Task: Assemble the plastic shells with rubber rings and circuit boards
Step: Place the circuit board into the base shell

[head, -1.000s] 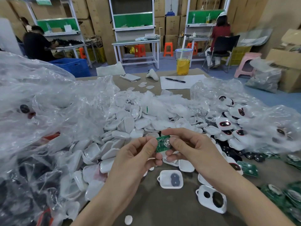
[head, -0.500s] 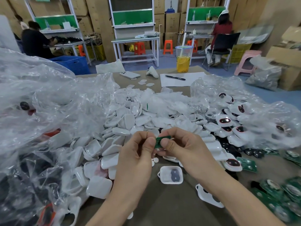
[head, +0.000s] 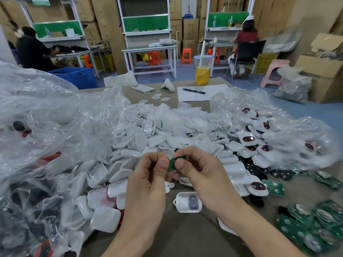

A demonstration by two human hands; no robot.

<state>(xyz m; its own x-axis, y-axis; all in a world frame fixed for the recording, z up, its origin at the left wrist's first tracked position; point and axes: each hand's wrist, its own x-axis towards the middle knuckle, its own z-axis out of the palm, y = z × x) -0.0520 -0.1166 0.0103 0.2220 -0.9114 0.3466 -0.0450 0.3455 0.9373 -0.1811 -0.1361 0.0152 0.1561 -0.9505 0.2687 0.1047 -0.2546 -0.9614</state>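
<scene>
Cardboard boxes (head: 109,19) are lining the far wall behind a workbench (head: 148,48), and a brown table (head: 185,238) is filling the foreground. Both hands are meeting above its near middle: the left hand (head: 146,184) and the right hand (head: 202,173) are each pinching one small green circuit board (head: 175,161) between thumb and curled fingers, holding it tilted above the table. Just nearer than it, an open white shell (head: 187,202) is lying on the bare surface with a dark piece sitting inside. A heap of white shells (head: 148,141) is spreading from the left toward the far middle, partly under a clear plastic bag (head: 46,117). More green boards (head: 319,223) are lying at the near right, and a second clear bag (head: 300,138) is sitting on the right. A cup of yellow drink (head: 202,71), a phone (head: 142,88) and a pen (head: 194,91) on paper (head: 213,89) are sitting at the far edge.
</scene>
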